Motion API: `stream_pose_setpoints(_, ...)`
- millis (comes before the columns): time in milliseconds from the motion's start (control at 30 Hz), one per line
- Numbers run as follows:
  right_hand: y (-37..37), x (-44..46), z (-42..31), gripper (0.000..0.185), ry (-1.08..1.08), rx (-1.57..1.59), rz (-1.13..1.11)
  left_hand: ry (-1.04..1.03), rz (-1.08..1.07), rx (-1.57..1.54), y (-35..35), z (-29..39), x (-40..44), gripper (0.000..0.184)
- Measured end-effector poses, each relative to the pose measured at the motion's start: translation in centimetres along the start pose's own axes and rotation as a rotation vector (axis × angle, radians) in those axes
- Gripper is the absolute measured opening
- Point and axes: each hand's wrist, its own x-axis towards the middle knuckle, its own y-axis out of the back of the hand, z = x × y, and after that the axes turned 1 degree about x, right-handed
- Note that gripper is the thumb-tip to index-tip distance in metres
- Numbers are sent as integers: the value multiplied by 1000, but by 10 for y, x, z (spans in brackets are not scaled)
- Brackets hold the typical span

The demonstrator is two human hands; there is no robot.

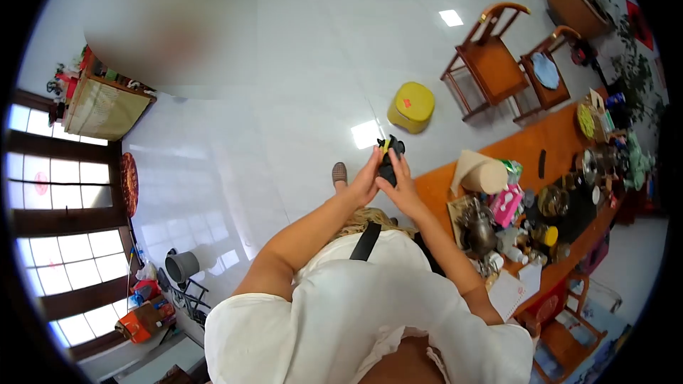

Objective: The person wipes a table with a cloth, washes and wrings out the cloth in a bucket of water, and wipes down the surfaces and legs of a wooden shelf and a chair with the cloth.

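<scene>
Both my hands are raised in front of my chest, close together around a small black object with a yellow strip. Its kind is too small to make out. My left hand is closed against the object's left side, fingers pointing forward. On the other side my right hand grips the lower part, with the thumb near the left hand. The fingers partly hide the object. Just beyond it on the floor is a yellow stool.
To the right runs a wooden table crowded with a metal pitcher, a paper roll, a pink package and jars. Wooden chairs stand beyond it. A grey bucket is at the left, near the windows.
</scene>
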Motion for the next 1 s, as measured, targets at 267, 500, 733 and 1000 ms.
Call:
stream_pose_setpoints(267, -26, 159, -34, 62, -116, 261, 163, 98, -25, 214, 60, 147, 31, 87)
stream_pose_setpoints(500, -21, 265, -94, 52, -247, 735, 264, 82, -57, 366, 92, 277, 76, 63)
stream_pose_setpoints(733, 45, 344, -97, 49, -340, 884, 479, -18, 69, 438, 111, 357, 176, 47)
stream_pose_setpoints(1000, 131, 489, -47, 48, -296, 994, 691, -157, 429, 844, 323, 441, 300, 37)
